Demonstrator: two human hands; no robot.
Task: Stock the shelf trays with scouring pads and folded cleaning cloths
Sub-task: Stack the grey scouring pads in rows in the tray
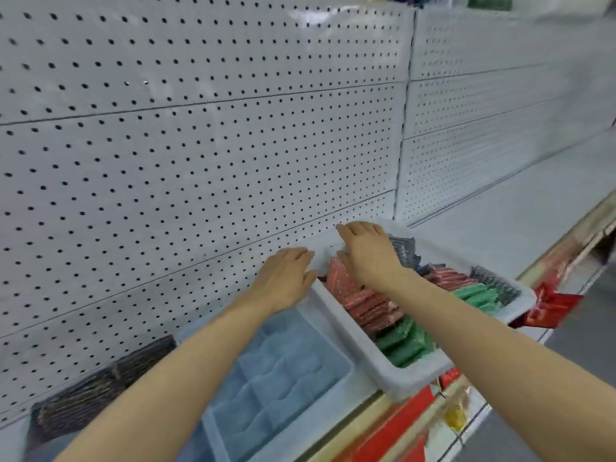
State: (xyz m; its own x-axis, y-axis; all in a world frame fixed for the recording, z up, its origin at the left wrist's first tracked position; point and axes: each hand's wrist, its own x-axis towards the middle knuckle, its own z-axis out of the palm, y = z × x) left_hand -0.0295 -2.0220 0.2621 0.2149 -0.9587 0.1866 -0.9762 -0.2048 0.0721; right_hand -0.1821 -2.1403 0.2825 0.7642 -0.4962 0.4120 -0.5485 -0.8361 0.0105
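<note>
A white shelf tray [396,378] stands on the shelf, filled with rows of red packs [366,305], green packs [406,341] and dark grey packs [405,250]. My right hand [366,255] reaches over the back of this tray, fingers curled over the red packs near the far rim; what it grips is hidden. My left hand [286,278] rests on the tray's left rim with fingers bent over the edge. To the left sits a second tray [293,425] holding pale blue folded cloths [283,368].
A white pegboard wall [200,145] rises close behind the trays. Dark packs [93,395] lie on the shelf at far left. The bare shelf [500,221] runs on to the right. Red price strips [553,305] hang along the shelf's front edge.
</note>
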